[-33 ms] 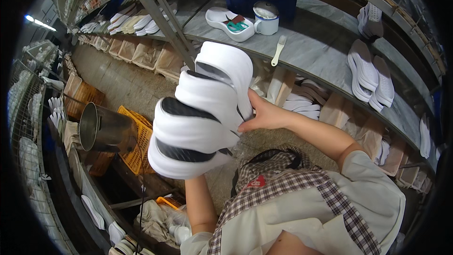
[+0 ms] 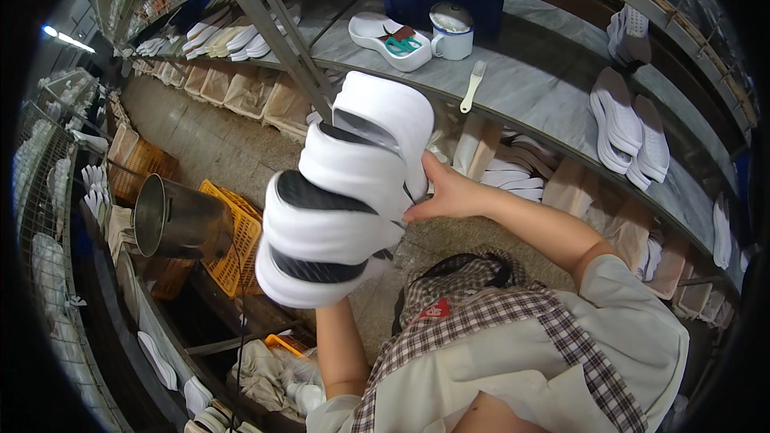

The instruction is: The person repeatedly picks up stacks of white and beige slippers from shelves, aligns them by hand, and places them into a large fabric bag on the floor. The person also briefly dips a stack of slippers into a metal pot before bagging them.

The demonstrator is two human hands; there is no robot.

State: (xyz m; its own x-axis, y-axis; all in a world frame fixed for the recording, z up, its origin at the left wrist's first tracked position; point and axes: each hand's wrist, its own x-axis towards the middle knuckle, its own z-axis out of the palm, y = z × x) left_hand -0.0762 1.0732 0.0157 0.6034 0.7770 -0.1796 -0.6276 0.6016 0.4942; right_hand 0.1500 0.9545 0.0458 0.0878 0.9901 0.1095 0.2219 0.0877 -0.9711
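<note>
A grey-topped bench (image 2: 553, 84) curves from ten to four o'clock, part of its front edge passing out of sight behind a fanned stack of white soles (image 2: 337, 228). A strip of floor (image 2: 192, 116) leads toward ten o'clock below that edge. One blue bin (image 2: 441, 0), cut off by the top rim, stands at twelve o'clock. One metal bucket (image 2: 192, 220) sits at nine, partly covering yellow crates (image 2: 241, 232) that are hard to count. The stack is held up near the centre; four thick layers show, and any farther ones are hidden. At its three o'clock side the right hand (image 2: 449, 192) grips it, fingers mostly concealed; the left hand is behind it, so its hold cannot be told. One white mug (image 2: 453, 42) and one pale brush (image 2: 473, 88) rest at one o'clock.
</note>
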